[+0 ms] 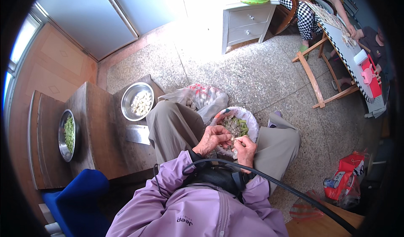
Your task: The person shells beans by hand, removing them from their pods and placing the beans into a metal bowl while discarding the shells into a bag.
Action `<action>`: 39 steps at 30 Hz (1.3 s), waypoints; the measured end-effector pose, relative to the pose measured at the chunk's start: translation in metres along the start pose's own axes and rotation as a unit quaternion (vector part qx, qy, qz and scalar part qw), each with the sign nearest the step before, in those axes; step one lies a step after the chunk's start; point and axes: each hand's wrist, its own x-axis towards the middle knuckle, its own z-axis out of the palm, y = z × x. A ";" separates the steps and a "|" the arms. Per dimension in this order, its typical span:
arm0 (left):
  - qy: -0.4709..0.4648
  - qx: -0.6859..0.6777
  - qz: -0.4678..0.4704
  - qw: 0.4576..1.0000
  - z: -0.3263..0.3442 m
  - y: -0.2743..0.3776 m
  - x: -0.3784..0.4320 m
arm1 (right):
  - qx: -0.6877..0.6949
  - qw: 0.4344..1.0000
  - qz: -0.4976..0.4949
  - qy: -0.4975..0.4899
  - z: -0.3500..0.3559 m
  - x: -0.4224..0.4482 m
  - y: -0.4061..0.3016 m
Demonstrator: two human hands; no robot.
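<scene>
My left hand [214, 139] and my right hand [245, 148] meet over a lined waste bin [252, 120] between my knees. Between the fingertips of both hands is a small pale piece, likely a garlic clove [233, 138]. Papery skins and green vegetable scraps [242, 127] lie in the bin. Left of my knee, a steel bowl [123, 106] holds pale peeled cloves [141, 103] on a dark wooden surface. A cleaver blade [138, 134] lies just below that bowl. A clear plastic bag [216, 101] with pale bulbs inside rests on the floor behind the bin.
A second steel bowl [60, 142] holds chopped green vegetables at the far left. A blue cloth-like item [79, 192] is near it. A white drawer cabinet [249, 24] stands ahead. Two people sit by a folding table [356, 60] at upper right. Red bags [344, 177] lie lower right.
</scene>
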 end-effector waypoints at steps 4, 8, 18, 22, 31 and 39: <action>-0.031 -0.042 -0.017 0.998 -0.005 0.002 0.002 | 0.021 1.000 0.016 -0.011 -0.002 0.001 -0.005; -0.041 -0.043 -0.033 0.998 -0.007 0.006 0.002 | 0.073 0.995 0.070 -0.018 -0.006 0.003 -0.007; -0.028 -0.078 -0.022 0.996 -0.007 0.006 0.002 | 0.130 0.987 0.092 -0.021 -0.008 0.004 -0.001; -0.005 -0.051 -0.018 0.999 -0.007 0.003 0.004 | 0.101 0.991 0.081 -0.042 -0.004 0.001 -0.010; 0.006 -0.005 0.003 1.000 -0.005 0.001 0.003 | 0.031 0.999 -0.005 -0.040 -0.003 0.001 -0.003; 0.001 0.036 0.001 0.999 -0.002 -0.003 0.004 | -0.096 0.992 -0.084 -0.002 -0.002 0.003 0.006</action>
